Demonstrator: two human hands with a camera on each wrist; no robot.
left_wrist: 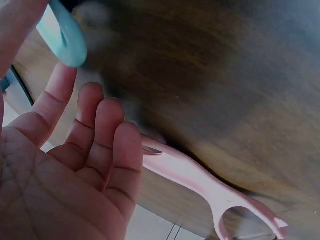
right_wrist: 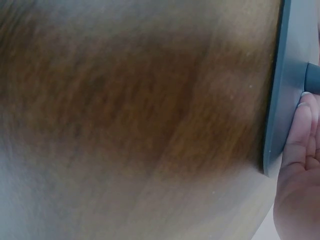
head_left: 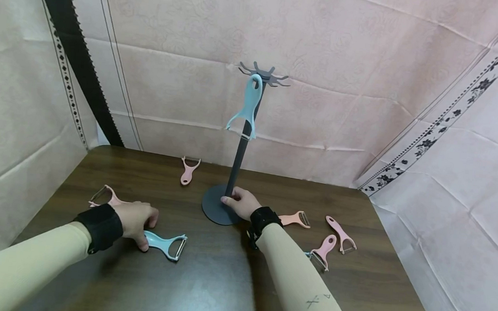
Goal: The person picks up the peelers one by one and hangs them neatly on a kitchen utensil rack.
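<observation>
My left hand [head_left: 148,233] is low on the dark table [head_left: 221,290], thumb and index finger pinching the handle end of a blue peeler [head_left: 166,244] that lies flat. In the left wrist view the blue handle [left_wrist: 64,34] sits between thumb and index fingertip of that hand [left_wrist: 56,59], the other fingers straight. A pink peeler [left_wrist: 200,177] lies just behind this hand. My right hand [head_left: 233,201] rests on the round base of a grey hook stand [head_left: 216,210], its fingertips [right_wrist: 300,125] flat on the disc [right_wrist: 280,75] beside the pole. A second blue peeler [head_left: 248,107] hangs from the stand's top hooks.
Pink peelers lie about the table: one behind the left hand [head_left: 106,196], one at the back [head_left: 189,170], three to the right of the stand [head_left: 295,219] [head_left: 340,234] [head_left: 324,250]. Pink cloth walls enclose the back and both sides.
</observation>
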